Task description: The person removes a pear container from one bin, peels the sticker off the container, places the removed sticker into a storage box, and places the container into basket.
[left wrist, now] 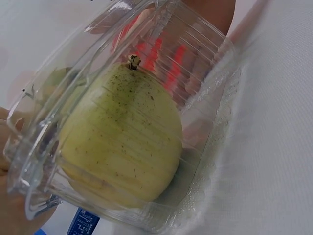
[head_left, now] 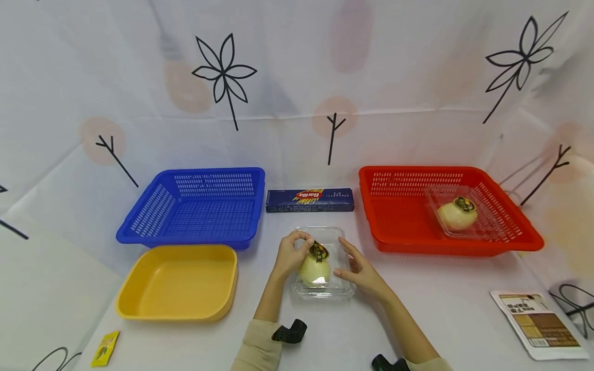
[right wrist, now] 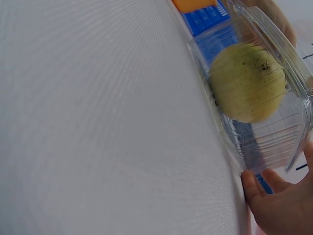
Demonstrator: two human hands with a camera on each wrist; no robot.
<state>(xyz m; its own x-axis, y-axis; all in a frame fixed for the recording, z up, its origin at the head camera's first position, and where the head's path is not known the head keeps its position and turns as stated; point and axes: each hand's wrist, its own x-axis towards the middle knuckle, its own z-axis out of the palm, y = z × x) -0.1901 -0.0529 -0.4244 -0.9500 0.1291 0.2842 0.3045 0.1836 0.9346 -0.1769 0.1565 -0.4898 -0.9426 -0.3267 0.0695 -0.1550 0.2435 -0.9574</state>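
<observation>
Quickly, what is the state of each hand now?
Left hand: closed, holding the clear plastic clamshell.
Right hand: touching the clamshell; grip cannot be told.

head: high, facing forward-down | wrists: low, close, sharing clear box [head_left: 332,236]

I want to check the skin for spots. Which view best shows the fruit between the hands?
The left wrist view: the fruit appears largest there, dark specks visible through the clear container. The right wrist view shows it smaller; the head view, smaller still, partly hidden by a dark label.
</observation>
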